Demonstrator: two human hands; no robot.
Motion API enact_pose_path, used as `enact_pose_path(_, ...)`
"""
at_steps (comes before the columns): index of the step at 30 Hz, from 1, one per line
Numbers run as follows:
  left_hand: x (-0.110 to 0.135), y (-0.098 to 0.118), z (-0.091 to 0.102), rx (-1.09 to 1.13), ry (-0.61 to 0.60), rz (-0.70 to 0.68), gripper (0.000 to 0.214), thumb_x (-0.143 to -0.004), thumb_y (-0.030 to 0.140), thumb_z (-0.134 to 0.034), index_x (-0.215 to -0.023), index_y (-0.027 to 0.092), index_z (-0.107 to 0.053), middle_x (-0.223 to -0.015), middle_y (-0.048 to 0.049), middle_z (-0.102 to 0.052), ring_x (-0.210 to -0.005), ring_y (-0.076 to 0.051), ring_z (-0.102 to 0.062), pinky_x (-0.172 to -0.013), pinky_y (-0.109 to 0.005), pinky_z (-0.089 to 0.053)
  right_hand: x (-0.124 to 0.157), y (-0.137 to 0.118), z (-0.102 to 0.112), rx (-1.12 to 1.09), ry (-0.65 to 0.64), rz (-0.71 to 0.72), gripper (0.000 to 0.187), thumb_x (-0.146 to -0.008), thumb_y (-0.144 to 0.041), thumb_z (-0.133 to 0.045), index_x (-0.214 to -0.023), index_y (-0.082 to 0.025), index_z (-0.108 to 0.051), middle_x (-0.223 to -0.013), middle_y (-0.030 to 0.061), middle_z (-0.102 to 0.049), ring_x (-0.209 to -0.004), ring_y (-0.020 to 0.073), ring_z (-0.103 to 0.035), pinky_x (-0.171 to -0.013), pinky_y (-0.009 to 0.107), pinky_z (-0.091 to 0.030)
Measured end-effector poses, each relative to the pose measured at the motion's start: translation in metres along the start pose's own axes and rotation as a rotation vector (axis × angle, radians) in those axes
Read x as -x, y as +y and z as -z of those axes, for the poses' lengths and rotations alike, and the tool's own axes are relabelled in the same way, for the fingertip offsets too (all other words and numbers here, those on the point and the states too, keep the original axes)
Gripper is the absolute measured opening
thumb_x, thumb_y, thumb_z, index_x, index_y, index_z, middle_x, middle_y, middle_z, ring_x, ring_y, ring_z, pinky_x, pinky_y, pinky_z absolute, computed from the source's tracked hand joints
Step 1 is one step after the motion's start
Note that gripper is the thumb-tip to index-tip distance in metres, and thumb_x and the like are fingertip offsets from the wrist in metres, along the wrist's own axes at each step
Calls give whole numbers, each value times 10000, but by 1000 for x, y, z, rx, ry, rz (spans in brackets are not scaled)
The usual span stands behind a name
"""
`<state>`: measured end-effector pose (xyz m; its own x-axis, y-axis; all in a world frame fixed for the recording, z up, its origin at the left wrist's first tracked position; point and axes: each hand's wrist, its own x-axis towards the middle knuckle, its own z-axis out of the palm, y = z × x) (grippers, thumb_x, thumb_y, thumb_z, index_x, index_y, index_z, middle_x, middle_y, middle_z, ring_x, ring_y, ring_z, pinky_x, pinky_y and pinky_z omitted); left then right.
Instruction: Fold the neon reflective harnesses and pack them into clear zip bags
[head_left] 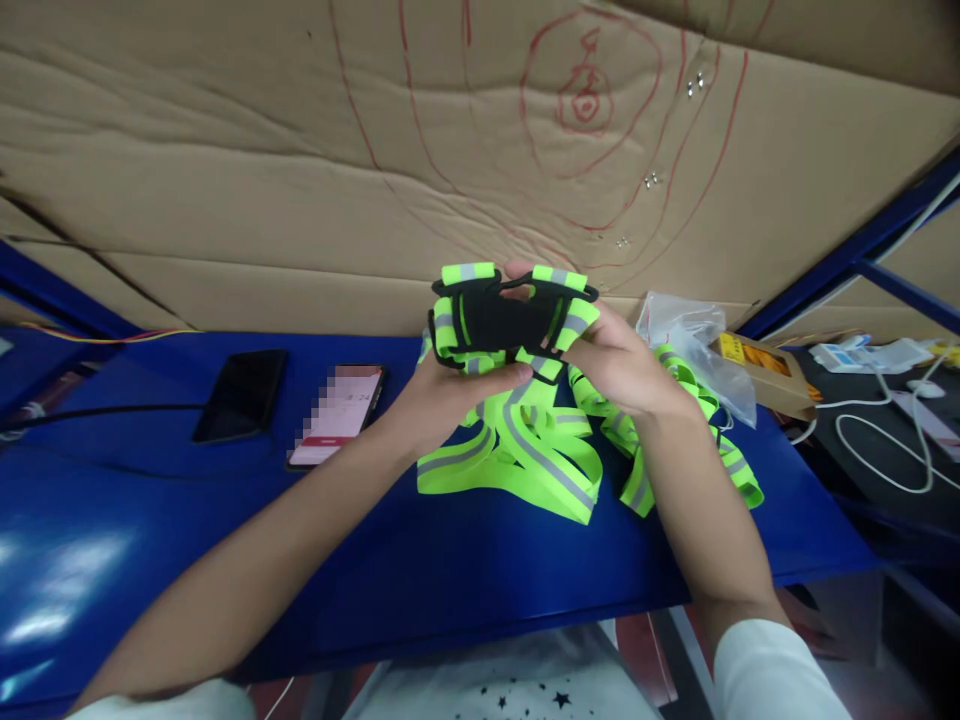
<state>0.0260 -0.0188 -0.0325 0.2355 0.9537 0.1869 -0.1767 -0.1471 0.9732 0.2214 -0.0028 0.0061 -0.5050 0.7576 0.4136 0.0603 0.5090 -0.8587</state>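
Observation:
Both my hands hold up a reflective harness [510, 455] of neon yellow straps with grey stripes, above the blue table. My left hand [454, 400] grips its lower left side, thumb stretched across the front. On the right, my right hand [611, 365] is closed around the other side, its fingers partly hidden behind. Between them sits a black panel [510, 315] with black buckles, the strap ends looped through its corners. Loose straps hang down onto the table below. A second bundle of neon yellow straps [637, 480] lies beside and behind my right forearm.
On the blue table [450, 570], a black phone [240, 395] with a cable and a lit phone [341, 415] lie at left. A clear plastic bag [686, 335] and an open cardboard box [769, 370] are at right. Marked cardboard [262, 180] stands behind.

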Motion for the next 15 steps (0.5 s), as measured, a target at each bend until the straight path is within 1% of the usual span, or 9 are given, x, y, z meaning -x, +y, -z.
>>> enact_pose_path(2,-1,-7,0,99,0,47,365,-732,330,-893,-1061,218,-781,-1123,-44,-800,-1231,-294,-682,-1104,-445,-532,1,-7,7,-30,-164,1,597,-847,-361,-825,-1401,-325,-607,-1514,-4,-590,-1389,215,-576,-1184,369,-488)
enact_pose_path(3,-1,-9,0,113,8,71,373,-727,322,-897,-1067,221,-781,-1107,-43,-803,-1235,-292,-680,-1110,-446,-526,2,-10,9,-25,-195,-23,665,-824,-362,-845,-1433,-320,-581,-1538,9,-567,-1387,224,-579,-1166,375,-503)
enact_pose_path(4,-1,-12,0,107,21,86,391,-715,315,-907,-1075,225,-781,-1108,-42,-804,-1239,-291,-678,-1117,-446,-519,3,-12,10,1,-169,-60,694,-817,-380,-850,-1448,-307,-569,-1542,25,-564,-1378,232,-585,-1149,384,-517)
enact_pose_path(5,-1,-14,0,88,33,94,419,-701,310,-917,-1088,229,-780,-1134,-41,-801,-1246,-292,-675,-1125,-446,-512,4,-13,10,47,-98,-98,685,-821,-408,-844,-1442,-292,-577,-1521,39,-583,-1364,240,-595,-1137,395,-524)
enact_pose_path(7,0,-16,0,46,47,99,488,-682,313,-931,-1136,234,-772,-1237,-44,-777,-1275,-297,-660,-1148,-450,-493,4,-14,7,169,66,-131,583,-838,-434,-825,-1366,-265,-643,-1415,48,-664,-1308,251,-631,-1132,425,-521)
enact_pose_path(8,0,-16,0,31,44,97,520,-678,316,-934,-1164,235,-766,-1282,-46,-762,-1292,-301,-650,-1159,-455,-485,4,-15,5,229,112,-121,513,-839,-423,-825,-1302,-253,-685,-1338,45,-708,-1265,255,-656,-1127,438,-521)
enact_pose_path(10,0,-14,0,25,11,79,566,-686,319,-933,-1215,234,-750,-1331,-51,-743,-1325,-306,-631,-1179,-464,-470,4,-18,2,301,123,-60,375,-845,-377,-824,-1183,-236,-743,-1203,32,-762,-1171,252,-700,-1098,439,-539)
enact_pose_path(12,1,-10,0,56,-77,68,578,-702,320,-932,-1240,233,-743,-1307,-58,-756,-1315,-313,-644,-1170,-466,-482,6,-26,0,311,150,9,282,-871,-361,-801,-1118,-230,-765,-1145,24,-775,-1117,235,-717,-1068,414,-565)
enact_pose_path(15,3,-6,-1,171,-337,185,503,-784,360,-889,-1246,223,-746,-1161,-89,-806,-1176,-332,-734,-1072,-484,-562,15,-41,-4,299,249,20,277,-904,-384,-770,-1154,-269,-752,-1210,12,-749,-1187,232,-687,-1084,398,-578)
